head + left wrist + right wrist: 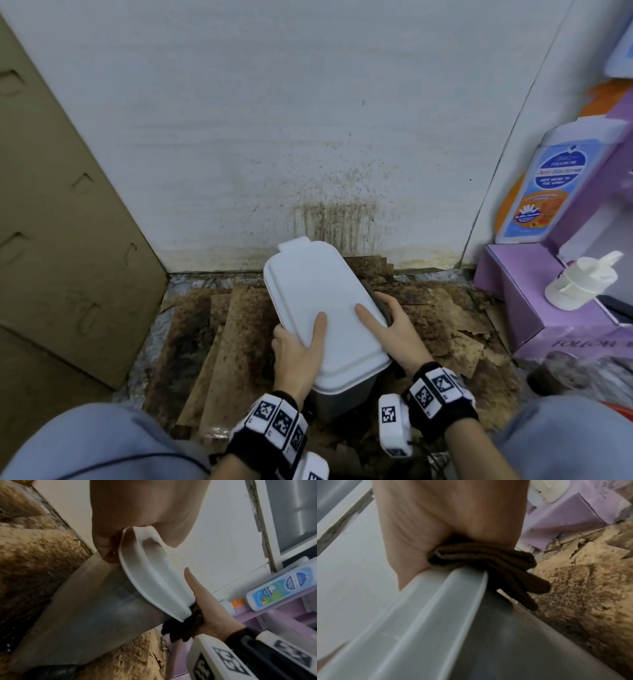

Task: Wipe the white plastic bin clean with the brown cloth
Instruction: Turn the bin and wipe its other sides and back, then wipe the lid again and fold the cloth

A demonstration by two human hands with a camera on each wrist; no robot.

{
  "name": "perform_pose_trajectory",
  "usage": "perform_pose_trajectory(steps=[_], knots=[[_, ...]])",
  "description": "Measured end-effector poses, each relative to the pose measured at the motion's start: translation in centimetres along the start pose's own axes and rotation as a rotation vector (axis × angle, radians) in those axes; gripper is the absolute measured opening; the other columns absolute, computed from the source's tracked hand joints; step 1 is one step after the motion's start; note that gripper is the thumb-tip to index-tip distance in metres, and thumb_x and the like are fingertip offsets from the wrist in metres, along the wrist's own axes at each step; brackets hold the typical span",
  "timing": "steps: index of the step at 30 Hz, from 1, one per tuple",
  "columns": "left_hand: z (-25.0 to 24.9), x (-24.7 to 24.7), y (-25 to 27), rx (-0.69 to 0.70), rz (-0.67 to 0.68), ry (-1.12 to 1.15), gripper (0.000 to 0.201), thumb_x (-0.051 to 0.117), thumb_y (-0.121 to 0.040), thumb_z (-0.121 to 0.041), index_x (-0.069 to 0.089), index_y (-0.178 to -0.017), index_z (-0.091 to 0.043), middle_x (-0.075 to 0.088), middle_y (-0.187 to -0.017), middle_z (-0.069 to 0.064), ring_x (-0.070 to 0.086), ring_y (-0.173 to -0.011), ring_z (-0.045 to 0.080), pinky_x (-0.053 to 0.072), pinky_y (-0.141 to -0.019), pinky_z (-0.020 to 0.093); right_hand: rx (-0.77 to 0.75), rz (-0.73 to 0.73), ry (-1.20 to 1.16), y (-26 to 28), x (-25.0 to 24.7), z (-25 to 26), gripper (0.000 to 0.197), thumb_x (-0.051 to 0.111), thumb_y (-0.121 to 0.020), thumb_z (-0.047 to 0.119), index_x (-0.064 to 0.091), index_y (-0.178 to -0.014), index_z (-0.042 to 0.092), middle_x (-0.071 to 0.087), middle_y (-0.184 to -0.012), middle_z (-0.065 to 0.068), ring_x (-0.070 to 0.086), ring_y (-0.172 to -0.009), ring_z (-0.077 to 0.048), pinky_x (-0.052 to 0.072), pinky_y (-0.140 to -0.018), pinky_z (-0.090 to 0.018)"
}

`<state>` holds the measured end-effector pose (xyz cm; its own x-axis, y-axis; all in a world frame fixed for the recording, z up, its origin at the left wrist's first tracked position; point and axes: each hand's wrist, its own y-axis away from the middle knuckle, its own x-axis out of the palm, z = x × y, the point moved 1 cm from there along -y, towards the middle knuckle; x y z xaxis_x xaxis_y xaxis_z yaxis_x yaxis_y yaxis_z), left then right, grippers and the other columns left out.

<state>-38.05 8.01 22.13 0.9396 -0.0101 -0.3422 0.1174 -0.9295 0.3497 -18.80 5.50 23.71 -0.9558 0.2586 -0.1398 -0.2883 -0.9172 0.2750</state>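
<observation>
White plastic bin (pixel 318 301), lid on, standing on stained brown cardboard sheets (pixel 219 329) close to a spattered white wall (pixel 274 120), gripped from both long sides. Left hand (pixel 301 356) clamped on the near-left rim, thumb flat along the lid, other fingers curled under the edge. Right hand (pixel 400 332) clamped on the right rim, thumb on top of the lid, remaining fingers wrapped down over the side. Brown cloth (pixel 484 559), folded into ribbed layers, pinched between the right palm and the lid's edge, loose ends hanging beside the grey translucent wall of the bin. Off to the right, well apart, a purple display box (pixel 534 294) carrying a blue-labelled wash bottle (pixel 544 185) and a white pump bottle (pixel 579 279). Tall cardboard panel (pixel 58 212) leaning at the left. Grey-clad knees at the bottom corners of the head view.
</observation>
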Motion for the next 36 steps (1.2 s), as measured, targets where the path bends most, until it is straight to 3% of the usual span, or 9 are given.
perform_pose_trajectory(steps=[6,13,18,20,22,25,28,31,36], knots=[[0.0,-0.4,-0.8,0.064,0.013,-0.020,0.088,0.077,-0.068,-0.073,0.035,-0.124,-0.018,0.057,-0.124,-0.001,0.062,-0.108,0.020,0.055,-0.093,0.042,-0.070,-0.124,0.074,0.8,0.8,-0.5,0.073,0.075,-0.075,0.067,0.048,-0.136,0.038,0.056,-0.133,0.015,0.057,-0.119,-0.010,0.052,-0.101,-0.045],[-0.3,-3.2,-2.8,0.119,0.178,-0.027,0.091,0.082,-0.069,-0.067,0.042,-0.137,-0.021,0.063,-0.119,-0.011,0.065,-0.107,0.013,0.056,-0.097,0.041,-0.031,-0.392,0.022,4.5,4.9,-1.4,0.075,0.072,-0.081,0.061,0.038,-0.143,0.034,0.044,-0.138,0.012,0.042,-0.131,-0.014,0.042,-0.109,-0.043],[-0.2,-3.8,-3.7,0.130,0.256,-0.026,0.093,0.082,-0.069,-0.068,0.044,-0.139,-0.021,0.064,-0.124,-0.009,0.065,-0.111,0.012,0.054,-0.101,0.042,-0.049,-0.393,-0.026,4.1,5.3,-1.7,0.069,0.063,-0.088,0.062,0.037,-0.145,0.033,0.043,-0.140,0.010,0.041,-0.133,-0.013,0.040,-0.112,-0.043],[-0.3,-3.8,-3.8,0.132,0.258,-0.028,0.093,0.080,-0.067,-0.072,0.044,-0.137,-0.023,0.064,-0.126,-0.008,0.065,-0.111,0.013,0.053,-0.101,0.042,-0.041,-0.385,-0.074,3.7,5.1,-2.3,0.060,0.055,-0.093,0.062,0.039,-0.145,0.036,0.048,-0.141,0.006,0.048,-0.129,-0.016,0.044,-0.109,-0.045],[-0.2,-3.5,-3.8,0.152,0.240,-0.043,0.091,0.077,-0.065,-0.076,0.046,-0.133,-0.025,0.063,-0.125,-0.008,0.064,-0.111,0.013,0.054,-0.100,0.042,-0.018,-0.377,-0.175,3.3,4.6,-2.4,0.050,0.051,-0.100,0.052,0.041,-0.145,0.033,0.054,-0.137,0.003,0.057,-0.118,-0.014,0.050,-0.097,-0.038],[0.1,-3.2,-3.7,0.176,0.195,-0.131,0.087,0.067,-0.068,-0.085,0.048,-0.131,-0.027,0.060,-0.124,-0.006,0.063,-0.110,0.014,0.053,-0.099,0.042,-0.001,-0.380,-0.263,2.9,3.4,-1.5,0.042,0.044,-0.106,0.037,0.045,-0.146,0.025,0.056,-0.134,0.005,0.055,-0.113,-0.011,0.044,-0.092,-0.030],[0.1,-3.2,-3.2,0.194,0.146,-0.271,0.085,0.046,-0.076,-0.090,0.045,-0.136,-0.030,0.046,-0.125,-0.003,0.053,-0.118,0.021,0.044,-0.104,0.044,-0.147,-0.408,-0.108,2.5,2.8,-0.3,0.041,0.039,-0.108,0.034,0.044,-0.148,0.024,0.052,-0.139,0.007,0.047,-0.123,-0.008,0.037,-0.100,-0.027],[-0.1,-3.4,-2.5,0.273,0.049,-0.334,0.074,0.035,-0.092,-0.076,0.042,-0.143,-0.024,0.040,-0.134,0.002,0.044,-0.127,0.025,0.038,-0.111,0.048,-0.356,-0.322,0.165,2.1,3.5,0.7,0.043,0.037,-0.108,0.035,0.041,-0.151,0.031,0.047,-0.146,0.011,0.039,-0.135,-0.005,0.032,-0.113,-0.029],[-0.8,-3.7,-2.1,0.303,-0.030,-0.205,0.043,0.034,-0.104,-0.053,0.050,-0.133,-0.024,0.041,-0.137,0.002,0.037,-0.133,0.022,0.032,-0.114,0.042,-0.630,-0.092,0.998,1.5,6.2,0.8,0.046,0.030,-0.108,0.038,0.037,-0.154,0.031,0.030,-0.163,0.005,0.021,-0.152,-0.016,0.006,-0.125,-0.038]])
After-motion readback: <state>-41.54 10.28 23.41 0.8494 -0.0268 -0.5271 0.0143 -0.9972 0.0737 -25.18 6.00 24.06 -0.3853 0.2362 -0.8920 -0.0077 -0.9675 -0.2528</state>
